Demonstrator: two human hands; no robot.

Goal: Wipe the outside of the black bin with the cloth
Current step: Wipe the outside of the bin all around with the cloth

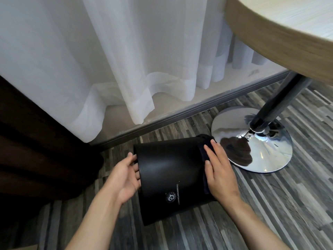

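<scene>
The black bin (171,175) is tipped over above the striped floor, held between both hands, with a small round white logo and lettering on its side. My left hand (124,175) grips its left end, fingers curled around the edge. My right hand (219,170) lies flat on a dark cloth (204,156) and presses it against the bin's right end. The cloth is nearly the same colour as the bin; only a strip of it shows beside and under my fingers.
A chrome table base (255,141) with a dark pole (277,103) stands just right of the bin, under a round wooden table (266,33). White sheer curtains (108,60) hang behind. A dark brown curtain (32,150) fills the left.
</scene>
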